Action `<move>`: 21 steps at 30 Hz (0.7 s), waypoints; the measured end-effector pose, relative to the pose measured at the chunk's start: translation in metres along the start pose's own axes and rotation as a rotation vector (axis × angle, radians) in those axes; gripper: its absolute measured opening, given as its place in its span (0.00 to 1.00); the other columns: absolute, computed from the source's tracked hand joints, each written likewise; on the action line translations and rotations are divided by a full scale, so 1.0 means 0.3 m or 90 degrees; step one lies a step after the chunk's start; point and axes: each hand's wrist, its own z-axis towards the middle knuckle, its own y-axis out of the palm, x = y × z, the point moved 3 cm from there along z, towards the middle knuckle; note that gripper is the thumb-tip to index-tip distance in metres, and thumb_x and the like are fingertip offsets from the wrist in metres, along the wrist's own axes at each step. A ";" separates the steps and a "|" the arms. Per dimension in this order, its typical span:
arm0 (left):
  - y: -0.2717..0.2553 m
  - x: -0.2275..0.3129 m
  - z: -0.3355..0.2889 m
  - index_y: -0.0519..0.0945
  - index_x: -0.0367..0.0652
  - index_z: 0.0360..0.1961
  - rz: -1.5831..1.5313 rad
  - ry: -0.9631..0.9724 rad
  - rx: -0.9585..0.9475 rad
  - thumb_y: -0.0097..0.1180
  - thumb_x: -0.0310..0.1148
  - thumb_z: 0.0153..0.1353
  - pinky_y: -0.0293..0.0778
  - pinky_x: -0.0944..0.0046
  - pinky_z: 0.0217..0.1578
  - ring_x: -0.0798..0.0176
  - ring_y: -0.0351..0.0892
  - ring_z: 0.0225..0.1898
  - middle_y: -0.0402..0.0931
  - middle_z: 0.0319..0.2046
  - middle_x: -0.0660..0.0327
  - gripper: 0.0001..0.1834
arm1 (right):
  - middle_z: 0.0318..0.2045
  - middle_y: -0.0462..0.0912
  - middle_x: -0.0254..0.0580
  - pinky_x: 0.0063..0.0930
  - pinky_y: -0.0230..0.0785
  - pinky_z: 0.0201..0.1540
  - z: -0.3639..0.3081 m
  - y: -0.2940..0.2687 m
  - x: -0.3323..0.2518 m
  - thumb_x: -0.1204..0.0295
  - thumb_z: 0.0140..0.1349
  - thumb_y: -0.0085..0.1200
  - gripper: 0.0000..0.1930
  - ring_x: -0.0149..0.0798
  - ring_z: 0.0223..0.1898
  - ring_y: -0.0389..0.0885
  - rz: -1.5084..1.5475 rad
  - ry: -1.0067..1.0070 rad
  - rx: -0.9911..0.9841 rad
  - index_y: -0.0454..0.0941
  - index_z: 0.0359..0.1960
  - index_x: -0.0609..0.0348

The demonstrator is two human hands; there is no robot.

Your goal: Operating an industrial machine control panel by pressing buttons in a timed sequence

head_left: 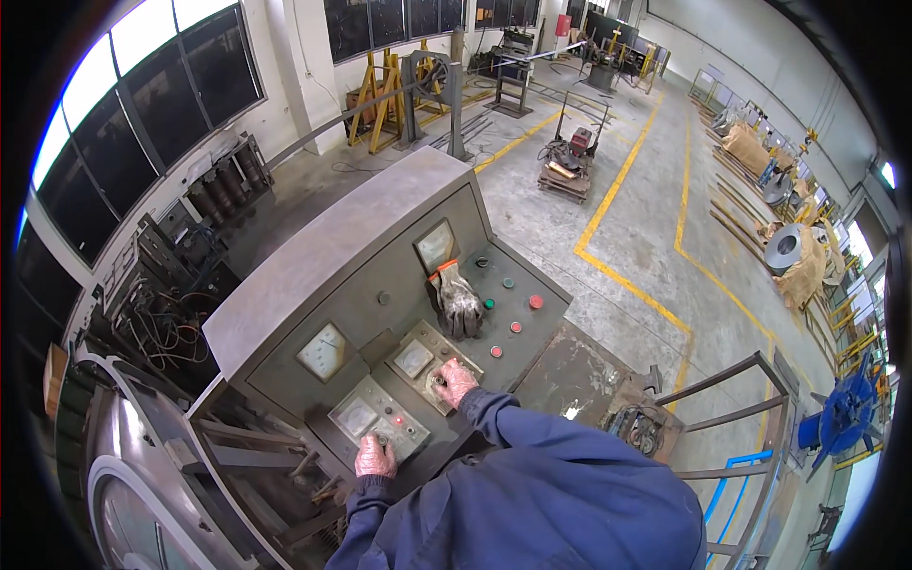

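My left hand (375, 458), in a thin clear plastic glove, is closed on a control knob at the lower edge of a small grey control box (407, 433). That box has a meter and a lit red lamp. To its right, a second, beige control box (413, 359) with its own meter lies on the same console. My right hand (458, 382), gloved alike, has its fingers around a dark knob (438, 380) on this box. Both knobs are partly hidden by my fingers. A pair of soiled work gloves (458, 304) with orange cuffs rests just beyond, on the console.
The grey console (332, 247) carries a square gauge (322, 351), a green button (489, 304) and several red buttons. A bent metal railing (731, 408) stands at the right. A machine cart (570, 161) sits on the yellow-lined floor, and a blue reel (845, 413) stands far right.
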 end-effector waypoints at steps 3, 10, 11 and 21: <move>0.005 -0.013 0.002 0.73 0.43 0.46 0.005 -0.005 0.001 0.62 0.38 0.58 0.76 0.43 0.38 0.38 0.80 0.38 0.77 0.40 0.46 0.18 | 0.44 0.77 0.53 0.45 0.74 0.49 0.013 0.014 -0.002 0.66 0.55 0.64 0.15 0.55 0.45 0.80 0.007 -0.001 -0.011 0.80 0.44 0.55; 0.016 -0.076 -0.006 0.69 0.40 0.38 -0.048 0.023 -0.025 0.56 0.35 0.62 0.74 0.44 0.36 0.37 0.77 0.36 0.74 0.35 0.45 0.12 | 0.37 0.76 0.56 0.47 0.71 0.43 0.014 0.056 0.025 0.75 0.50 0.55 0.13 0.57 0.42 0.77 0.008 -0.047 0.006 0.78 0.40 0.59; 0.061 -0.111 -0.010 0.69 0.40 0.38 -0.030 0.013 -0.025 0.56 0.35 0.62 0.74 0.46 0.34 0.40 0.76 0.33 0.73 0.33 0.46 0.12 | 0.38 0.77 0.54 0.47 0.70 0.42 0.007 0.052 0.025 0.75 0.49 0.56 0.15 0.56 0.40 0.76 0.021 -0.116 0.047 0.79 0.41 0.59; 0.014 -0.052 -0.040 0.72 0.39 0.43 -0.010 -0.070 -0.007 0.58 0.37 0.60 0.79 0.45 0.42 0.42 0.82 0.43 0.77 0.41 0.47 0.16 | 0.38 0.77 0.45 0.34 0.75 0.41 0.038 0.062 0.075 0.66 0.56 0.66 0.15 0.41 0.35 0.79 -0.054 -0.092 -0.038 0.83 0.42 0.58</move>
